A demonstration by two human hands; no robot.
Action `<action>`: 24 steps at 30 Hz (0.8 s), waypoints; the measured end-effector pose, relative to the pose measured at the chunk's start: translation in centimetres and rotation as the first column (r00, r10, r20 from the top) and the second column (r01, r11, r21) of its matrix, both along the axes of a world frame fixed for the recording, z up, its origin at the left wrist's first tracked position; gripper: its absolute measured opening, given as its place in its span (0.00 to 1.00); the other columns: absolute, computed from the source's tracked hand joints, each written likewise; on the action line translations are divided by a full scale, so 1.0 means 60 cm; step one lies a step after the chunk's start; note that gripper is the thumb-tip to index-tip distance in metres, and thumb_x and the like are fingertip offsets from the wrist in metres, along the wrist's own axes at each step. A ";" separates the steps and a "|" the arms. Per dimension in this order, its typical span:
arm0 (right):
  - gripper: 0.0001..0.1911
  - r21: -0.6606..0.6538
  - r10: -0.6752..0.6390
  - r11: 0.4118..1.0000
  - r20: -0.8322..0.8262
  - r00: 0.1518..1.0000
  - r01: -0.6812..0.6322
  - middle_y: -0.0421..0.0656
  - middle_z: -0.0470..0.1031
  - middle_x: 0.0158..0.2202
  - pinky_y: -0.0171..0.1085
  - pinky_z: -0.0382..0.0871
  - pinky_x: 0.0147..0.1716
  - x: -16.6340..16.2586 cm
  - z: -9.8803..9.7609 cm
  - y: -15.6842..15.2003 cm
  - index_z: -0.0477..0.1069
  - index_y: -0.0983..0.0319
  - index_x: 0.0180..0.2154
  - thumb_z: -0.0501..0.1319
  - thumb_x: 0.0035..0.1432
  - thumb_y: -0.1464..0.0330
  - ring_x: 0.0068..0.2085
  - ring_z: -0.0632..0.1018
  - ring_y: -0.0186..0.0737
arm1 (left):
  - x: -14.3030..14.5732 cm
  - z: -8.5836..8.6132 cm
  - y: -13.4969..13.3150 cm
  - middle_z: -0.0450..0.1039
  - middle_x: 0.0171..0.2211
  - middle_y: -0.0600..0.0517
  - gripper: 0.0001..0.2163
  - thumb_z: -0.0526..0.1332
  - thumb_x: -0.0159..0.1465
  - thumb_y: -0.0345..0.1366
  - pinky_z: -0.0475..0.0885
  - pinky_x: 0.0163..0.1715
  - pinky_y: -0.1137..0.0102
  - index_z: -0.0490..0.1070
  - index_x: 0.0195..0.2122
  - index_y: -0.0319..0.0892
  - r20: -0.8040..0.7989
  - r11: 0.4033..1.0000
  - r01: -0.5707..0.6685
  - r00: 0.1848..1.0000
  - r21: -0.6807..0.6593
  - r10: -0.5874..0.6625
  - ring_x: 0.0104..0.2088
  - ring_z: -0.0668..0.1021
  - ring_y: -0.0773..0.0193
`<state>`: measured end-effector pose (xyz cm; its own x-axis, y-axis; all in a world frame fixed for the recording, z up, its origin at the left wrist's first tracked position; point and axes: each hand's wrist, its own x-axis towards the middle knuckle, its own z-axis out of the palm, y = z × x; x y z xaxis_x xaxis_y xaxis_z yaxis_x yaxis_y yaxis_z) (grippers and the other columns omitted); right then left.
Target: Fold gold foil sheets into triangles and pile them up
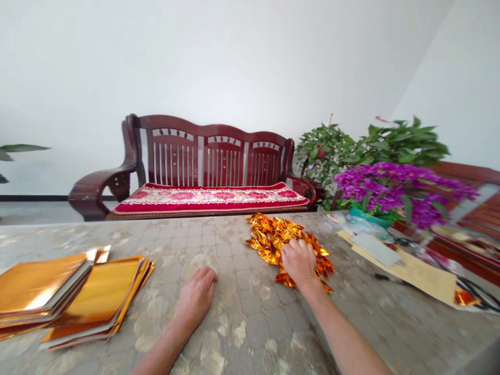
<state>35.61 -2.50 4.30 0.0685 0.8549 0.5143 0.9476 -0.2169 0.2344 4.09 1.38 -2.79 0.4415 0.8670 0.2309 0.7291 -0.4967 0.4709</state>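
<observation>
My right hand (300,260) is over the near part of a pile of folded gold foil paper ingots (269,237). Its fingers are curled down among the shiny pieces, and the fingertips are hidden, so what they grip does not show. On the patterned tabletop (238,312) rests my left hand (198,291), fingers curled in and pressed together, with nothing visible in it. Left of that hand lie two stacks of flat gold foil sheets: a nearer stack (103,294) overlaps a farther-left stack (39,281). Some sheets show pale undersides at the edges.
At the right edge, a tan paper sheet (422,273), a white card (375,249), black cords (478,297) and a foil piece (465,297) lie together. Purple flowers (394,187) stand behind them. A wooden bench (222,153) with a red cushion (219,197) stands beyond the table.
</observation>
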 end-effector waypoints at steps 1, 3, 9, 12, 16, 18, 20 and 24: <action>0.12 0.001 -0.008 1.000 -0.008 1.000 0.008 0.48 0.76 0.37 0.42 0.54 0.37 0.000 0.002 0.001 0.77 0.61 0.32 0.56 0.64 0.68 0.41 0.69 0.47 | 0.000 0.000 0.000 0.73 0.42 0.50 0.11 0.50 0.67 0.26 0.66 0.46 0.70 0.70 0.38 0.45 0.000 1.000 -0.003 1.000 0.000 0.003 0.45 0.74 0.61; 0.12 0.010 -0.020 1.000 -0.034 0.999 0.020 0.48 0.76 0.37 0.42 0.54 0.38 -0.007 0.005 0.000 0.78 0.60 0.33 0.58 0.64 0.65 0.41 0.69 0.47 | 0.000 -0.001 0.000 0.73 0.42 0.50 0.11 0.50 0.67 0.26 0.66 0.47 0.70 0.71 0.38 0.45 -0.001 1.000 -0.006 1.000 0.000 0.006 0.46 0.74 0.61; 0.15 -0.002 0.150 0.988 -0.219 0.964 -0.154 0.44 0.77 0.35 0.38 0.57 0.39 -0.109 -0.013 -0.018 0.78 0.57 0.32 0.56 0.67 0.63 0.41 0.73 0.42 | 0.000 0.001 -0.002 0.74 0.41 0.50 0.12 0.50 0.66 0.25 0.67 0.47 0.69 0.72 0.38 0.44 0.022 1.000 0.015 1.000 0.013 -0.015 0.45 0.74 0.61; 0.14 -0.085 0.241 0.952 -0.378 0.894 -0.293 0.41 0.78 0.33 0.35 0.58 0.37 -0.175 -0.043 -0.019 0.78 0.56 0.31 0.57 0.66 0.63 0.39 0.75 0.39 | 0.001 0.005 -0.005 0.74 0.40 0.49 0.13 0.51 0.63 0.22 0.68 0.47 0.69 0.72 0.37 0.44 0.076 1.000 0.019 0.997 -0.007 -0.018 0.45 0.75 0.61; 0.12 -0.110 0.239 0.937 -0.492 0.837 -0.331 0.38 0.79 0.34 0.33 0.60 0.34 -0.217 -0.077 -0.008 0.78 0.55 0.32 0.58 0.66 0.64 0.38 0.77 0.35 | -0.012 0.023 -0.018 0.76 0.39 0.49 0.15 0.52 0.59 0.20 0.69 0.46 0.70 0.74 0.34 0.44 0.143 0.994 0.086 0.987 -0.072 -0.075 0.43 0.77 0.62; 0.13 -0.107 0.215 0.944 -0.520 0.827 -0.313 0.38 0.79 0.34 0.32 0.60 0.33 -0.216 -0.086 -0.002 0.78 0.56 0.33 0.56 0.66 0.66 0.37 0.78 0.35 | -0.035 0.041 -0.024 0.77 0.39 0.51 0.15 0.53 0.57 0.20 0.70 0.44 0.71 0.75 0.36 0.44 0.110 0.990 0.094 0.990 -0.104 -0.083 0.42 0.78 0.62; 0.14 -0.103 0.198 0.949 -0.542 0.816 -0.298 0.39 0.79 0.35 0.32 0.61 0.33 -0.209 -0.090 0.002 0.78 0.57 0.33 0.55 0.67 0.67 0.37 0.78 0.35 | -0.072 0.065 -0.027 0.78 0.42 0.52 0.15 0.55 0.58 0.22 0.69 0.46 0.71 0.76 0.39 0.46 0.023 0.994 0.043 0.999 -0.103 -0.041 0.45 0.78 0.62; 0.14 -0.099 0.220 0.938 -0.571 0.791 -0.332 0.39 0.79 0.35 0.33 0.61 0.33 -0.202 -0.093 0.001 0.78 0.56 0.33 0.55 0.65 0.67 0.37 0.79 0.37 | -0.177 0.119 -0.022 0.79 0.41 0.53 0.10 0.57 0.64 0.29 0.69 0.44 0.70 0.76 0.38 0.47 -0.095 0.978 -0.207 0.974 -0.013 0.205 0.45 0.79 0.61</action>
<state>23.50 -2.43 -1.25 0.0343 0.9548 0.2951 0.9420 0.0678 -0.3287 -6.54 0.06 4.34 0.2711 0.9462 0.1767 0.8557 -0.3210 0.4058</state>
